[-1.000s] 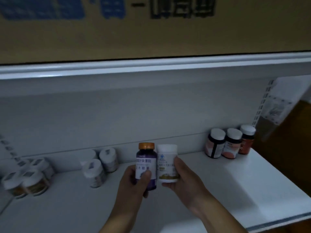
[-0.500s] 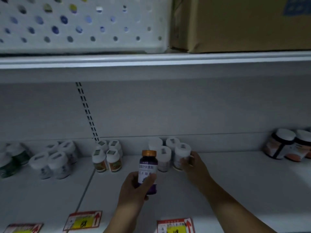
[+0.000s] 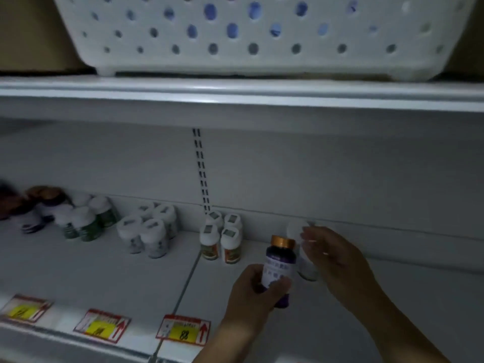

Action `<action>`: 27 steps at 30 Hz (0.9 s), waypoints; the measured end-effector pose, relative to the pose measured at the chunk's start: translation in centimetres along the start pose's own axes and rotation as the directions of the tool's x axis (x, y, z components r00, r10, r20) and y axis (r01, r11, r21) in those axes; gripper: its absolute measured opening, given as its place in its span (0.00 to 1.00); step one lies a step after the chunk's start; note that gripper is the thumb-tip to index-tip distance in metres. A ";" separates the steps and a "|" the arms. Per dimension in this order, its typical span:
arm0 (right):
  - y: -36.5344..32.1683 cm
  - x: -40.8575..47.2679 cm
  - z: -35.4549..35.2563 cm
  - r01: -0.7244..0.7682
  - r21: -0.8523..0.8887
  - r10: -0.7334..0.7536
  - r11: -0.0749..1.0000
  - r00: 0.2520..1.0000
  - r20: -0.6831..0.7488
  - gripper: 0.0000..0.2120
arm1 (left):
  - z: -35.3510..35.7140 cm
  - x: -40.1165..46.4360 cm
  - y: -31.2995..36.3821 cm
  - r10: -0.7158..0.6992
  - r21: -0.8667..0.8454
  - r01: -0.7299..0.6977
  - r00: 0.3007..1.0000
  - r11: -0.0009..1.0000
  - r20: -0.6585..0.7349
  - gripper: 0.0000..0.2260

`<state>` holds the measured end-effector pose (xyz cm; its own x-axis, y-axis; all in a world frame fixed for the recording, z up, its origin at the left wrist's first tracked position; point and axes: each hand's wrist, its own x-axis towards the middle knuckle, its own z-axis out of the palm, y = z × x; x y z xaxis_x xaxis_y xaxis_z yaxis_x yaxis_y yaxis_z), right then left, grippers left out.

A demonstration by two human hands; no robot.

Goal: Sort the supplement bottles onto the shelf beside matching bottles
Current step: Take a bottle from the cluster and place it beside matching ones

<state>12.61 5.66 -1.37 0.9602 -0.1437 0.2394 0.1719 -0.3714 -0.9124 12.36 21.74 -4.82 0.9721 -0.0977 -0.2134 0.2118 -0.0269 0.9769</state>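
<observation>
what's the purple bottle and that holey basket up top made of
Purple bottle: looks like dark tinted plastic, though glass is possible, with a pale paper label and a shiny copper-coloured cap, probably metallised plastic. Basket: matte white moulded plastic, judging by its thick walls, rounded corners and punched oval holes.

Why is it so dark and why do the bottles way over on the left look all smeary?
In the head view the lower shelf is dim because the shelf above shades it. The dark bottles at the far left are smeared by blur near the picture's edge. The right hand is blurry too. The purple bottle in the left hand looks sharper.
</observation>
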 end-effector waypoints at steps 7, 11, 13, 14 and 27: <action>-4.4 2.9 9.0 0.075 -0.068 -0.055 0.995 0.965 0.258 0.03 | -7.8 -0.9 0.5 0.090 0.048 -0.082 0.978 0.995 -0.191 0.06; -6.7 4.0 15.7 0.073 -0.071 -0.049 0.995 0.954 0.294 0.06 | -14.5 -1.2 0.7 0.177 0.114 -0.154 0.958 0.981 -0.227 0.07; -8.4 4.6 19.6 0.112 -0.092 -0.078 0.989 0.948 0.309 0.08 | -18.8 -1.1 1.1 0.234 0.161 -0.199 0.941 0.967 -0.245 0.08; -9.4 4.9 21.8 0.127 -0.093 -0.092 0.988 0.946 0.311 0.08 | -21.2 -0.9 1.2 0.250 0.171 -0.211 0.935 0.962 -0.253 0.08; -18.6 8.8 48.5 0.318 -0.233 -0.182 0.919 0.866 0.466 0.09 | -47.0 4.6 -0.7 0.294 0.212 -0.216 0.829 0.953 -0.476 0.13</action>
<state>28.58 55.78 1.58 0.9027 0.3707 0.2183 0.4123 -0.6005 -0.6851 21.39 68.06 -6.26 0.9161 0.3847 0.1127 -0.0294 -0.2159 0.9760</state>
